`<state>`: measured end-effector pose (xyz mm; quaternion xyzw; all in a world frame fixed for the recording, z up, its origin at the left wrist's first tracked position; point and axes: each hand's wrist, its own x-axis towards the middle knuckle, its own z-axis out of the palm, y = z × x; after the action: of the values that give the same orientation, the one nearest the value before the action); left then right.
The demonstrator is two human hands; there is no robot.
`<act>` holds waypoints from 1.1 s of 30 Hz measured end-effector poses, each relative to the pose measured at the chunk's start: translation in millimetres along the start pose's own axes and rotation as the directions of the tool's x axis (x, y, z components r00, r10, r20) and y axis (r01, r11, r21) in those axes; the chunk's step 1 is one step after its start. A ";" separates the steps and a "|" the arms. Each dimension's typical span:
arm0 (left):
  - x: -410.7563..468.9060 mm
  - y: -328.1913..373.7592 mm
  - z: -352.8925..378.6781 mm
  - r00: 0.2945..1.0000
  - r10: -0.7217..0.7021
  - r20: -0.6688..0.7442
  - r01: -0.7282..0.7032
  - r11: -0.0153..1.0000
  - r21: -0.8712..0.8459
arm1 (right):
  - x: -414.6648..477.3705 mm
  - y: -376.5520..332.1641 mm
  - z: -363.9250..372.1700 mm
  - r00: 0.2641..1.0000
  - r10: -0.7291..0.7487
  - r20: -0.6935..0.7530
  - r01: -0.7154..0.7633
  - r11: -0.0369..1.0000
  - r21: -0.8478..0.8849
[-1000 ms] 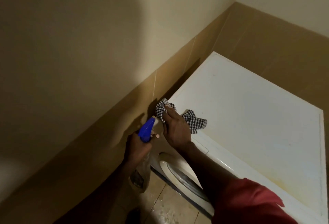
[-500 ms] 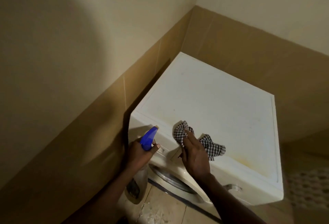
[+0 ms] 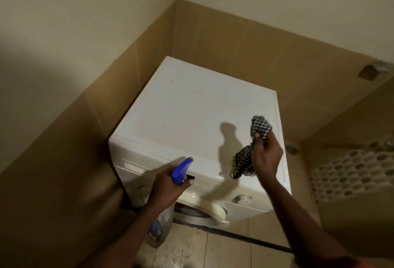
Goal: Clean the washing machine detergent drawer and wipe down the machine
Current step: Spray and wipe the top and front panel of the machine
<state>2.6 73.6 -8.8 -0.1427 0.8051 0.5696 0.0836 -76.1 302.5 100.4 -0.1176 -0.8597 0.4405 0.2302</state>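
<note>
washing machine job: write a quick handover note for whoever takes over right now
Left hand grips the spray bottle, nozzle pointing toward the washing machine.
Right hand pinches the checkered cloth above the front right of the machine's top; contact unclear.
Detergent drawer, top left of the front, looks closed.
Done: cannot tell how much is wiped.
To do: clean the drawer, then wipe top, front and door.
</note>
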 end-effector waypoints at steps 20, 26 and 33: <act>-20.4 38.0 118.7 0.968 0.111 0.223 -0.134 0.987 0.091 | 38.1 59.9 -114.7 0.995 -0.014 -0.104 0.012 1.000 -0.019; -30.7 54.0 155.0 0.949 0.125 0.288 -0.165 0.979 0.118 | 30.0 77.7 -132.9 0.996 -0.026 -0.088 0.019 0.997 -0.080; -40.4 75.4 195.9 0.923 0.119 0.366 -0.193 0.966 0.174 | 17.8 95.2 -159.0 0.992 -0.005 -0.125 -0.015 0.987 -0.158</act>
<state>10.7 286.8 4.5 0.0361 0.8406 0.5040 0.1952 -12.1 477.2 108.8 -0.1650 -0.8756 0.3632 0.2726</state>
